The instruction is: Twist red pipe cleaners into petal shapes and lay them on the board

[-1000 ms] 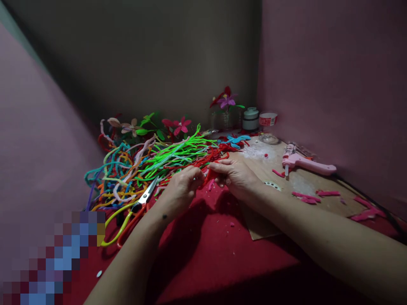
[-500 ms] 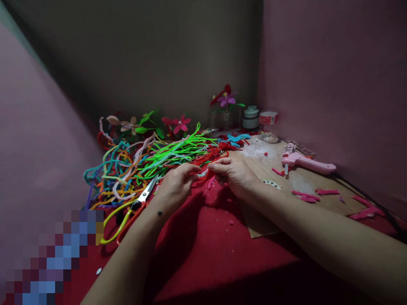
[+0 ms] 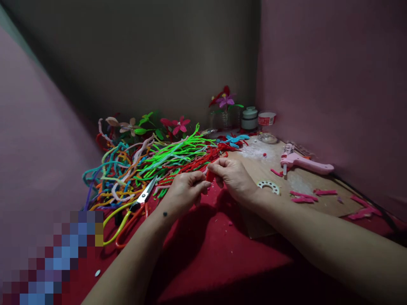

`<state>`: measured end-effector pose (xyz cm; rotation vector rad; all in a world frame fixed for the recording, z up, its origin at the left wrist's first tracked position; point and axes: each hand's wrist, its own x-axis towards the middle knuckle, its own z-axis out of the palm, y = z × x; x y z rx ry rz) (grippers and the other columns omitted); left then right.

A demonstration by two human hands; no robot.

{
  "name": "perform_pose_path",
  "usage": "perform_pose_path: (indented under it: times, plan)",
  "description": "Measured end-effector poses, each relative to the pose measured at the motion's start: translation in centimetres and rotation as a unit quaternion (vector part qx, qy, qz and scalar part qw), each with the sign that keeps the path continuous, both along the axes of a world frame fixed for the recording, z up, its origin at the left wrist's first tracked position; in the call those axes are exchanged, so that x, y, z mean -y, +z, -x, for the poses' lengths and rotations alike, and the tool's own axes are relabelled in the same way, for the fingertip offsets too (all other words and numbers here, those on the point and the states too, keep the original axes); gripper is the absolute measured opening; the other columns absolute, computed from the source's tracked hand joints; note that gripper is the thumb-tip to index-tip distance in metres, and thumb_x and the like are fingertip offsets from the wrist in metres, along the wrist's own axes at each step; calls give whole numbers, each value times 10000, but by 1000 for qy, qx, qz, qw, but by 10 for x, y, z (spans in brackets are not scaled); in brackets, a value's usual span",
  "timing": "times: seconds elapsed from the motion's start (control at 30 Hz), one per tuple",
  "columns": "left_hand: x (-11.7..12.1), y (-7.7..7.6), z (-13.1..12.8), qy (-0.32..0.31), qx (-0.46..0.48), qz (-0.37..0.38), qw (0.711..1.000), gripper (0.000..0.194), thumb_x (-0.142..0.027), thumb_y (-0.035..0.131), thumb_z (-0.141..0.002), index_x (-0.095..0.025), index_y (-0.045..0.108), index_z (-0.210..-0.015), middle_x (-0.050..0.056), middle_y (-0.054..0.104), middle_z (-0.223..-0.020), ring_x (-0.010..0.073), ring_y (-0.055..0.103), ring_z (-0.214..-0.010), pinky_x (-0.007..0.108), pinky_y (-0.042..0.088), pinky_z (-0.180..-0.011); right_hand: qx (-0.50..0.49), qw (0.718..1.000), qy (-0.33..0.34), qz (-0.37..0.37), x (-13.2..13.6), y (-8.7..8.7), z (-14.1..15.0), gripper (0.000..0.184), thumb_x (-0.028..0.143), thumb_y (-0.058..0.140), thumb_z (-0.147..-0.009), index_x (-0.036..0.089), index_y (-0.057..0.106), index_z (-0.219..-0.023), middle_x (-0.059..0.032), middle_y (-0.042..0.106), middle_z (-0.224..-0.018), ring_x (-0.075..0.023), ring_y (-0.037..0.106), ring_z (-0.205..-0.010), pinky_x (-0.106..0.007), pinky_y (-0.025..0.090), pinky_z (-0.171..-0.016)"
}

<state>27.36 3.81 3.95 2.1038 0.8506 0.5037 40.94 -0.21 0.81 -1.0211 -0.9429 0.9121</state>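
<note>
A short red pipe cleaner piece [image 3: 210, 175] sits between my two hands, over the red cloth. My right hand [image 3: 234, 177] pinches it between thumb and forefinger. My left hand [image 3: 187, 187] is closed too, its fingertips at the piece's left side; the fingers cover most of it, so its shape is hard to make out. Just beyond the hands lie red pipe cleaners [image 3: 193, 163] and a heap of bright green pipe cleaners [image 3: 173, 154]. Scissors [image 3: 144, 197] with yellow and orange handles rest open near my left wrist.
A pink glue gun [image 3: 307, 164] stands on a brown board [image 3: 333, 207] at right, among pink scraps [image 3: 305, 197]. A white ring with holes [image 3: 269, 187] lies beside my right wrist. Pipe cleaner flowers [image 3: 180, 124], a lidded jar [image 3: 249, 117] and a tape roll [image 3: 267, 118] line the back.
My left hand has moved slightly right and down, closer to my right hand. The red piece now shows upright between the fingertips. The white ring is more visible.
</note>
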Motion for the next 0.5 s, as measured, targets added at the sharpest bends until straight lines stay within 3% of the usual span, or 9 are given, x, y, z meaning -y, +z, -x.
perform_pose_path:
  times: [0.13,0.33,0.5]
  plan:
    - [3,1,-1,25,-2,-70,997,206,-256,554,-702,-183,510,-515,-59,462,-385,70,416,-358,179,303,-399,21,1000,-12,-18,1,2,0,268,357,619,-710,154,532,-557,28,499,-470,-61,388,-420,-211,284,-416]
    - [-2,-1,3,37,21,-22,999,201,-278,525,-732,-178,513,-558,-57,450,-421,71,398,-355,190,303,-397,-98,994,47,-6,-7,2,-7,366,505,579,-704,145,581,-640,10,517,-546,-74,435,-436,-216,330,-404]
    - [2,1,3,38,-5,-65,997,210,-278,524,-733,-175,528,-550,-50,454,-408,78,409,-377,193,302,-410,41,999,25,3,-2,2,-5,168,298,628,-688,149,592,-616,19,531,-546,-66,399,-436,-220,307,-432]
